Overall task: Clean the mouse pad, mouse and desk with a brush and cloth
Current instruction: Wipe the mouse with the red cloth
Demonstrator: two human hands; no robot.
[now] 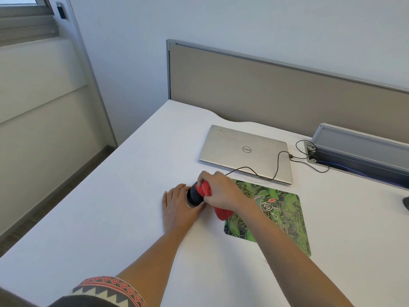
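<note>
Head view: right hand (221, 189) is closed on a bunched red cloth (204, 189) and presses it onto the top of the black mouse (195, 196). Loose tail of the cloth hangs below the wrist, over the left edge of the green mouse pad (280, 214). Left hand (178, 208) grips the mouse from its left side and props it up off the white bench (124, 196), just left of the pad.

Step in hand, as I read it: wiping the mouse shell.
- Keep the left hand firm so the mouse doesn't skid under the rub.
- Use short strokes with a folded corner of the cloth, and get it into the seams and round the wheel.
- Turn the mouse over to do the base too.
- Mind the cable (244, 167). It runs from the mouse across the closed laptop (243, 149) towards the cable tray (354, 138), so a hard tug could drag on the plug.
- Tuck the cloth tail up so it doesn't sweep dirt back onto the pad.

Hard to make out:
- Most of the mouse sits under cloth and fingers; buttons, wheel and underside aren't visible.
- Left thumb is hidden behind the mouse, so the exact grip is unclear.
- No brush in frame.
- Dark object (406, 203) at the right edge is cut off; can't identify it.
- Right arm covers part of the pad.
- Can't judge dust on pad or bench at this resolution.
</note>
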